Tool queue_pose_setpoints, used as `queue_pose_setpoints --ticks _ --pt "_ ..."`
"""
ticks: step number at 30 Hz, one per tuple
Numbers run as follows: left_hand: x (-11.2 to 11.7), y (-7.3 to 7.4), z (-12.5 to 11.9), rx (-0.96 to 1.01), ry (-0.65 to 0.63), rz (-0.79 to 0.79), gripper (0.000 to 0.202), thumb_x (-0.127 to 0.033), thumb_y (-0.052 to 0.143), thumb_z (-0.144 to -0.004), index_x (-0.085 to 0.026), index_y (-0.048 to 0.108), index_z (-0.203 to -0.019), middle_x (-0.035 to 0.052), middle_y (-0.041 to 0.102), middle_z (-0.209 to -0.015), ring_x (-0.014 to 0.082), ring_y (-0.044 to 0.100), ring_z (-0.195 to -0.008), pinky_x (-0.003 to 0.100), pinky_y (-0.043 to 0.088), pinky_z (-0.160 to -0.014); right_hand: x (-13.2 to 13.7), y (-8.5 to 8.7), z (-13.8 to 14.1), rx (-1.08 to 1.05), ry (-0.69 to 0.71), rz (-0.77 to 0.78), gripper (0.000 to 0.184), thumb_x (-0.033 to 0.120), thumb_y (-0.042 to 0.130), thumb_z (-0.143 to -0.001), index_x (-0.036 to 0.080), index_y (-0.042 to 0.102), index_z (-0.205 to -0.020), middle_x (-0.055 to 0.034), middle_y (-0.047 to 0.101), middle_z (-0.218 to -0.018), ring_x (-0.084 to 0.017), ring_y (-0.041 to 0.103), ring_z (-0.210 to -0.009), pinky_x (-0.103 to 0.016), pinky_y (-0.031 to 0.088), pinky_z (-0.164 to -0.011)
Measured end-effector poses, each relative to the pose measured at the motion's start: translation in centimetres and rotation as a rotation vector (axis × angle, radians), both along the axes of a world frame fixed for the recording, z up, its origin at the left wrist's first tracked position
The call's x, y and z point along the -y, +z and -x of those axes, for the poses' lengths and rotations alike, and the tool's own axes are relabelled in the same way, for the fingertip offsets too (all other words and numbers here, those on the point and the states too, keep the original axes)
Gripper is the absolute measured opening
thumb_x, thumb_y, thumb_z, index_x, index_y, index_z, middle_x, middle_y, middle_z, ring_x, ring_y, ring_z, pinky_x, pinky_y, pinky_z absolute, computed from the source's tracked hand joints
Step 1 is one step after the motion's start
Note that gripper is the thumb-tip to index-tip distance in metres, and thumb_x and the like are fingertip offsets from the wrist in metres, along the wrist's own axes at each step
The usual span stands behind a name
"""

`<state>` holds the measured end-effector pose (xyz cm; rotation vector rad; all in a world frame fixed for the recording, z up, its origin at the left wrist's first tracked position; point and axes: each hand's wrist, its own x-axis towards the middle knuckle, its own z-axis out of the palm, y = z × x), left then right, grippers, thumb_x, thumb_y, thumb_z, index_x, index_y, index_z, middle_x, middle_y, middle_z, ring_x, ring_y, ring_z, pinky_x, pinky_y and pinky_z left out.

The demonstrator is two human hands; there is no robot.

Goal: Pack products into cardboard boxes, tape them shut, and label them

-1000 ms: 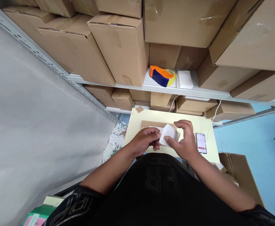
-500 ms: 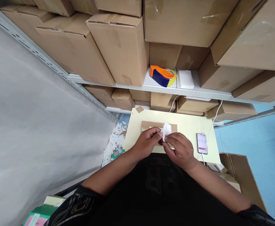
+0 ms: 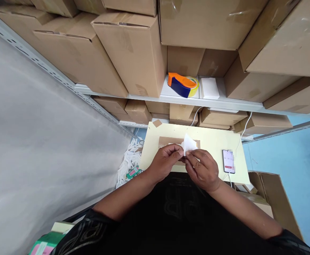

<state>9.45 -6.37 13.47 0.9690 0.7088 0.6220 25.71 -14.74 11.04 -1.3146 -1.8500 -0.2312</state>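
Note:
My left hand [image 3: 165, 161] and my right hand [image 3: 202, 168] meet over a small pale yellow table [image 3: 215, 140]. Both pinch a small white paper slip [image 3: 189, 144] that stands up between their fingertips. Under the hands lies a flat brown cardboard piece [image 3: 165, 141] with a white label on it, partly hidden. What else the fingers hold, if anything, is hidden.
A phone [image 3: 228, 160] with a lit screen lies on the table's right side, on a white cable. An orange and blue tape dispenser [image 3: 182, 84] and a white box [image 3: 209, 88] sit on the shelf among cardboard boxes. White paper scraps [image 3: 129, 163] litter the floor at left. An open carton [image 3: 274, 191] stands at right.
My right hand drew back from over the paper to pinch it beside my left hand. The slip went from lying flatter to standing upright between the fingertips.

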Motion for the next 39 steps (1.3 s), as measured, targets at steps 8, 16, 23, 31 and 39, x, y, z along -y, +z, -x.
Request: queue_pose_setpoints --ticks 8,16,23,31,39 --pt "-0.3 0.1 0.1 -0.049 -0.007 -0.122 0.025 -0.038 0.081 -0.080 -0.016 0.068 -0.082 -0.0001 0.066 -0.080 0.0130 0.061 -0.078 0.026 0.051 -0.079 0.3 -0.5 0.0 0.036 -0.034 0.016 0.068 0.009 0.069 -0.089 0.024 0.050 -0.152 -0.0134 0.072 -0.117 -0.028 0.071 -0.108 -0.047 0.063 -0.092" --pt "-0.5 0.6 -0.3 -0.107 -0.012 -0.170 0.021 -0.035 0.077 -0.079 -0.017 0.066 -0.078 -0.0008 0.064 -0.076 0.0122 0.056 -0.072 0.025 0.047 -0.071 0.0 -0.8 -0.2 0.040 -0.044 0.019 0.068 0.009 0.070 -0.088 0.024 0.051 -0.151 -0.0137 0.072 -0.118 -0.028 0.070 -0.111 -0.047 0.062 -0.092" --pt "-0.6 0.6 -0.6 -0.177 0.036 -0.206 0.016 -0.031 0.071 -0.078 -0.017 0.064 -0.074 -0.0023 0.060 -0.071 0.0112 0.052 -0.067 0.024 0.044 -0.067 -0.3 -0.9 -0.4 0.061 -0.058 0.040 0.064 0.011 0.070 -0.088 0.026 0.054 -0.148 -0.0133 0.072 -0.121 -0.029 0.070 -0.112 -0.048 0.061 -0.093" --pt "-0.8 -0.1 -0.7 -0.201 0.051 -0.241 0.012 -0.025 0.066 -0.078 -0.018 0.058 -0.071 -0.0046 0.054 -0.068 0.0101 0.047 -0.065 0.022 0.040 -0.063 -0.6 -0.9 -0.5 0.101 -0.050 0.031 0.060 0.011 0.071 -0.087 0.024 0.057 -0.144 -0.0139 0.072 -0.119 -0.029 0.070 -0.109 -0.048 0.060 -0.091" --pt "-0.7 0.3 -1.0 -0.211 0.048 -0.224 0.012 -0.027 0.066 -0.078 -0.019 0.059 -0.072 -0.0043 0.055 -0.069 0.0109 0.048 -0.066 0.023 0.041 -0.064 -0.7 -0.5 -0.8 0.118 -0.049 0.037 0.059 0.010 0.071 -0.087 0.023 0.057 -0.144 -0.0137 0.073 -0.116 -0.029 0.071 -0.107 -0.047 0.060 -0.090"
